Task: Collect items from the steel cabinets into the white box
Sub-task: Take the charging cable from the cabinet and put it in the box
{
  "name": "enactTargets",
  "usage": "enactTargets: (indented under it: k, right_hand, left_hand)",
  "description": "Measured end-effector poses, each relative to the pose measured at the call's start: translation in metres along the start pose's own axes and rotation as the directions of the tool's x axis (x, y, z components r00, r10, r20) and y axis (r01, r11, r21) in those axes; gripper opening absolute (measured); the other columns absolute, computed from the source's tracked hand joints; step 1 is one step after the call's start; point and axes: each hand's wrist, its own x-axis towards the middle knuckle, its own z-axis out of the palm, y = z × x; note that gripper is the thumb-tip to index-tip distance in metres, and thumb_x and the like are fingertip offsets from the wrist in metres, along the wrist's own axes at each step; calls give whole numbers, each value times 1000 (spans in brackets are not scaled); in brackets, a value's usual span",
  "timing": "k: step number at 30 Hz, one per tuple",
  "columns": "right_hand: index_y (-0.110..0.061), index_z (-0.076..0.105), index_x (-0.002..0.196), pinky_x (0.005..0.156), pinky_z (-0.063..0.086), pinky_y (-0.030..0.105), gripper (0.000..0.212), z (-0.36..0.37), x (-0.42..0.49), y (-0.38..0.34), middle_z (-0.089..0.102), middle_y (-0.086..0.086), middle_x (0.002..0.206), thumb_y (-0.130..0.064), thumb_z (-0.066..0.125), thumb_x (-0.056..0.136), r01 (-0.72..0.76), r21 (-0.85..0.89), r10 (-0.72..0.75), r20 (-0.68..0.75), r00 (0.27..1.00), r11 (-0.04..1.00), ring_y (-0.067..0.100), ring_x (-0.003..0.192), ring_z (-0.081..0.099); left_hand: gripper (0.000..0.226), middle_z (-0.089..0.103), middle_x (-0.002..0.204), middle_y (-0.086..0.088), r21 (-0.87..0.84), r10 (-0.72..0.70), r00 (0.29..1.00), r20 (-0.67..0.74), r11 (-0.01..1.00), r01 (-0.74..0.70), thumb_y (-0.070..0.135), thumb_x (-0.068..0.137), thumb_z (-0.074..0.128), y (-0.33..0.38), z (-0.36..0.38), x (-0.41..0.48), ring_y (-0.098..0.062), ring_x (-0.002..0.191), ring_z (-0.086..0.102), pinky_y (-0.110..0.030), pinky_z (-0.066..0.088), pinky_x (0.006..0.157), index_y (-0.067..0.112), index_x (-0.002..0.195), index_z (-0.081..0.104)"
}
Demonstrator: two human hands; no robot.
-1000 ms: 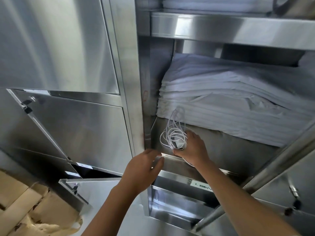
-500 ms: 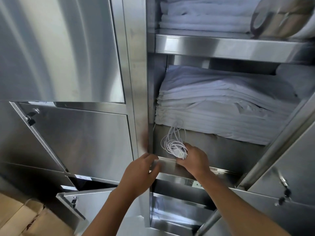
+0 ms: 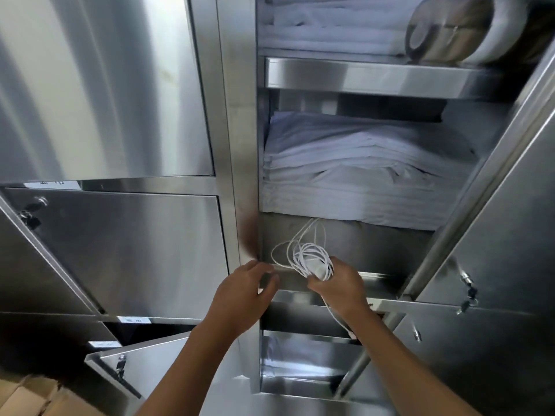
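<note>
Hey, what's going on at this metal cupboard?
A person is at an open steel cabinet. Their right hand grips a coil of white cable at the front of a shelf, in front of a stack of folded white cloths. Their left hand is at the shelf's front lip; whether it holds anything is unclear. No white box is in view.

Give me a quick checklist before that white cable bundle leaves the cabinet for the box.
1. Right hand grips coiled white cable: ok.
2. Loose strands gathered: not ok, one trails below the wrist.
3. Left hand free to help: cannot tell, it sits at the shelf edge.
4. Cable clear of folded linens: ok.
5. White box within reach: cannot tell, not in view.
</note>
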Motion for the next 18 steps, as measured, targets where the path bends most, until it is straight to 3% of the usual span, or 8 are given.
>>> enactTargets:
  k: [2, 4, 7, 11, 14, 18]
  right_hand:
    - [-34, 70, 82, 57, 45, 9, 17, -8, -12, -8, 68, -23, 69, -33, 80, 68, -30, 66, 30, -6, 1000, 997, -12, 66, 63]
    - [-34, 68, 74, 52, 39, 4, 16, -19, -22, -16, 65, -24, 64, -28, 82, 70, -52, 114, 54, -22, 998, 992, -17, 62, 60]
    - [-30, 68, 68, 56, 45, 12, 15, -39, -35, -28, 67, -19, 58, -26, 82, 72, -76, 193, 88, -57, 994, 978, -10, 59, 63]
    - [-24, 73, 76, 63, 57, 26, 11, -65, -49, -39, 75, -10, 70, -23, 84, 73, -55, 316, 92, -104, 990, 947, 10, 69, 72]
    - [-17, 77, 86, 60, 56, 25, 14, -86, -59, -48, 78, -5, 76, -21, 85, 75, -48, 407, 102, -113, 988, 912, 13, 71, 74]
    - [-17, 78, 84, 62, 52, 19, 8, -115, -72, -62, 78, -7, 76, -18, 84, 78, -12, 501, 89, -128, 988, 865, 8, 70, 74]
  left_hand:
    - [30, 64, 112, 15, -4, 23, 1000, 5, 1000, -23, 45, 98, 47, -3, 1, -4, -3, 94, 57, -3, 33, 72, 30, 120, 63]
    - [29, 65, 112, 14, -2, 44, 999, 18, 999, -44, 45, 98, 48, -4, 0, -7, -2, 95, 56, -2, 32, 72, 30, 119, 63]
    - [29, 65, 109, 15, -2, 78, 997, 10, 997, -78, 45, 98, 48, -2, -2, -10, -3, 92, 56, -2, 31, 72, 31, 117, 64]
    - [26, 64, 100, 16, -28, 128, 992, -2, 991, -128, 45, 97, 47, 15, -10, -12, -4, 83, 57, -7, 35, 68, 33, 113, 65]
    - [22, 62, 100, 15, -12, 191, 981, -22, 981, -192, 42, 97, 49, 34, -19, -13, -4, 79, 57, -9, 36, 65, 34, 111, 64]
    - [17, 58, 94, 14, 7, 244, 968, -61, 970, -244, 41, 97, 49, 61, -34, -16, -7, 82, 55, -17, 38, 66, 34, 106, 61]
